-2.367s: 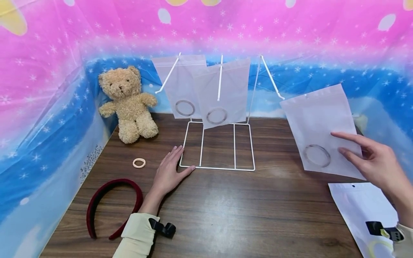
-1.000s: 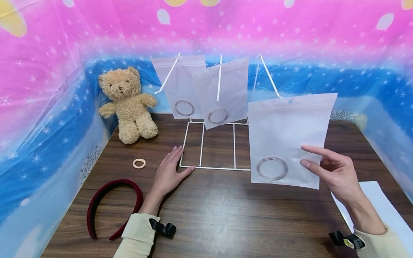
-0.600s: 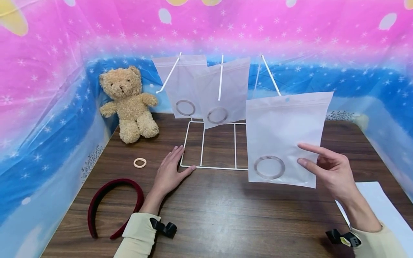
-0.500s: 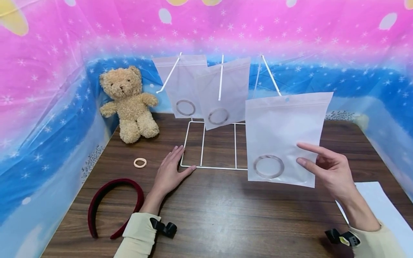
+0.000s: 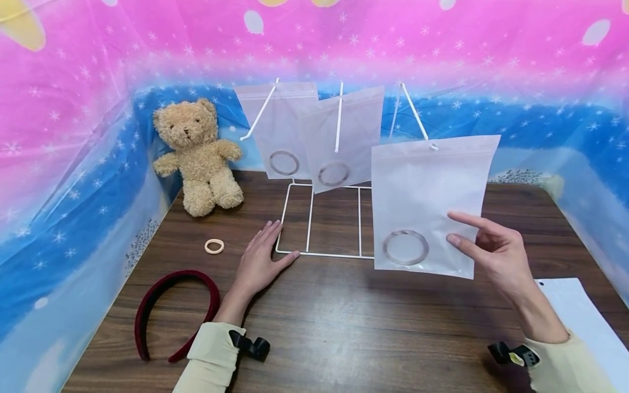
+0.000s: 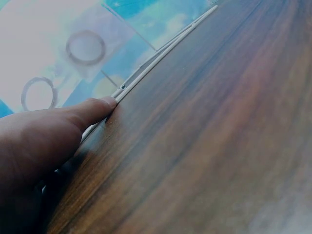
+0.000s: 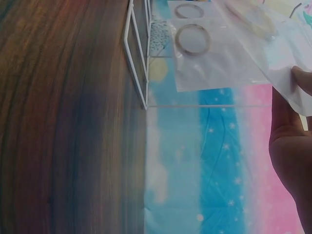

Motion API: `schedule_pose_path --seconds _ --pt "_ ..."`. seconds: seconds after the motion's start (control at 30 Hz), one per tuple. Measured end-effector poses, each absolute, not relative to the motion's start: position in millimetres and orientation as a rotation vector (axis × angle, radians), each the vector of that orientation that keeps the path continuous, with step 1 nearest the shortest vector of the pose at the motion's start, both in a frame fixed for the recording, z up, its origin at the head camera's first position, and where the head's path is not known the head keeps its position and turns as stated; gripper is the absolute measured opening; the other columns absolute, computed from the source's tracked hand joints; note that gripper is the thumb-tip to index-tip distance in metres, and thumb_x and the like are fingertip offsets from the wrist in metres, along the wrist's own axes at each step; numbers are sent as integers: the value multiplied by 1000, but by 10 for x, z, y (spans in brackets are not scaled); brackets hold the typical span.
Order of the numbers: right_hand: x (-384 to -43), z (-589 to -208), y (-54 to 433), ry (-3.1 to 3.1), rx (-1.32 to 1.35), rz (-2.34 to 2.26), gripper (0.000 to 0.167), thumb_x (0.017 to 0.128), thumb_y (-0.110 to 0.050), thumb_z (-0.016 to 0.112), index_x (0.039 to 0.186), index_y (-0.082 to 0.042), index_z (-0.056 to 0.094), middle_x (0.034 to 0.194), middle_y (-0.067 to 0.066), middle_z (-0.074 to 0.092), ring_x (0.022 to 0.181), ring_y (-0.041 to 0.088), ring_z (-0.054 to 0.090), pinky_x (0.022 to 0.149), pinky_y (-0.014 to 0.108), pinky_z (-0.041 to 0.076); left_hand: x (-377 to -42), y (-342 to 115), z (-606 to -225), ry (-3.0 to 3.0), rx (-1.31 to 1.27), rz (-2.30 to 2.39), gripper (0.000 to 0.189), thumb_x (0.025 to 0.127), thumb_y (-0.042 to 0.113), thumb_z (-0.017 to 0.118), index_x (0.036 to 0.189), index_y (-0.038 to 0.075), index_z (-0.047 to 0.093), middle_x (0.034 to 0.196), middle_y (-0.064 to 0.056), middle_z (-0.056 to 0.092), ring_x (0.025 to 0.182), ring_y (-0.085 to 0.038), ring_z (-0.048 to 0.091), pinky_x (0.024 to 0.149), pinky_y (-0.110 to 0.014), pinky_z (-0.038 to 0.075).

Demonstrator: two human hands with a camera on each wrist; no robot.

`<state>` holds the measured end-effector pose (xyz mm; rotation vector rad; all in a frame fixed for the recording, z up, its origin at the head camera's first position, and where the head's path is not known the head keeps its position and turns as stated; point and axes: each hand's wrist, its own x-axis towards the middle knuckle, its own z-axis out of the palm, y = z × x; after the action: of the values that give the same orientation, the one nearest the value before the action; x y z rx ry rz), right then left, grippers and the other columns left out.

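In the head view my right hand (image 5: 496,251) pinches the right edge of a white zip-lock bag (image 5: 422,191) between thumb and fingers. A bangle (image 5: 405,247) shows through its lower left. The tip of the rack's right hook (image 5: 415,112) shows in front of the bag at its top hole. My left hand (image 5: 257,259) lies with fingers extended at the front left corner of the white wire rack (image 5: 360,224); its thumb (image 6: 100,108) touches the base wire in the left wrist view. Two similar bags, a left bag (image 5: 275,123) and a middle bag (image 5: 361,125), hang on the other hooks.
A teddy bear (image 5: 194,158) sits at the back left. A small beige ring (image 5: 214,246) and a dark red headband (image 5: 142,311) lie left of my left arm. Another white bag (image 5: 575,305) lies under my right forearm. A patterned cloth (image 5: 472,71) surrounds the wooden table (image 5: 319,327).
My right hand has brought the bag leftward from the right side to the right hook, then slightly up and back. The hook tip now shows in front of the bag. My left hand stays put.
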<state>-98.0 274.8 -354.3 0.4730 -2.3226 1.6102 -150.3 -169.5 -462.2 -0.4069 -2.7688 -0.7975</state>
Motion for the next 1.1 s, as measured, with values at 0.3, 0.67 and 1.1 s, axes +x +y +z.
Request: schedule_pose_path --seconds 0.3,0.67,1.1 --pt "-1124 -3415 2584 -2292 475 1556 42 88 6 69 129 -1 63 54 9 45 48 15 33 39 32 28 -1519 -1699 -4612 -2773 -406 -787 83 87 54 67 148 5 42 153 -10 39 144 -25 27 116 -44 22" --pt "-1476 -3678 2686 -2256 456 1657 44 89 3 69 132 -4 62 56 16 49 51 19 43 46 26 42 -1522 -1700 -4612 -2781 -414 -779 82 88 54 67 148 4 42 153 -11 39 144 -26 27 116 -44 22" --pt "-1646 -3449 2490 -2231 456 1635 41 90 -2 69 130 -5 64 53 12 39 48 19 34 42 28 34 -1504 -1702 -4632 -2767 -409 -791 82 87 54 67 148 5 43 152 -10 40 144 -25 28 116 -44 23"
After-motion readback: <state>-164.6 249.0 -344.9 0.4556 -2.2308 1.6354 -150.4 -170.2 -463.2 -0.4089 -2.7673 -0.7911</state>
